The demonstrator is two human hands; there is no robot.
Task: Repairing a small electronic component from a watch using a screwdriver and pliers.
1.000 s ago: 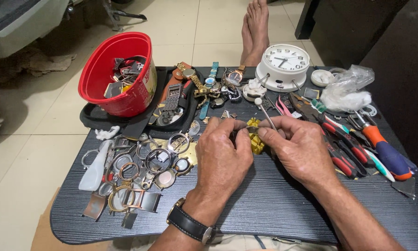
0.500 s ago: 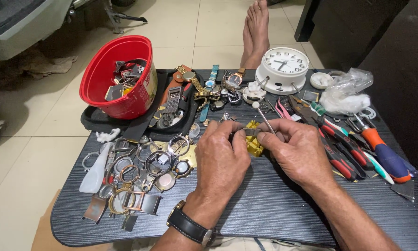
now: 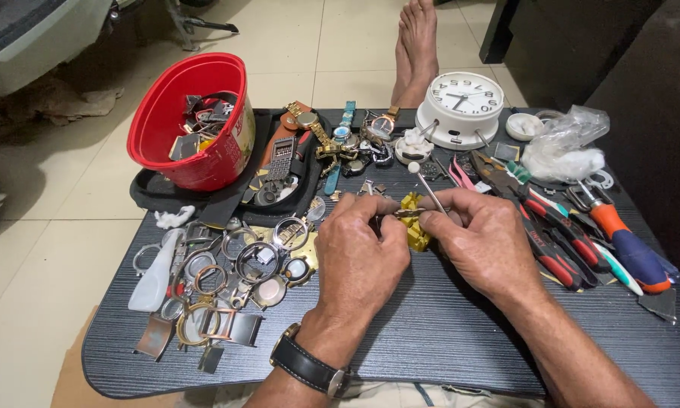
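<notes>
At mid-frame, the left hand [image 3: 366, 245] is pinching a small metal part [image 3: 406, 214] over a yellow holder [image 3: 413, 230] on the desk [image 3: 446, 332]; the right hand [image 3: 480, 242] is gripping a thin tool [image 3: 425, 181]. Upper left, a red bucket [image 3: 170, 143] is holding watch scraps [image 3: 204, 117].

Soft, even indoor light falls from above, bright enough to show detail everywhere. The hands, left [image 3: 364, 253] and right [image 3: 480, 245], cast only faint shadows on the dark tabletop [image 3: 446, 340] just below them. Beyond the hands, the floor tiles [image 3: 295, 45] carry a pale sheen and the white clock [image 3: 461, 106] looks slightly washed out. Focus is sharp throughout; the tabletop's edges bow with wide-angle distortion.
</notes>
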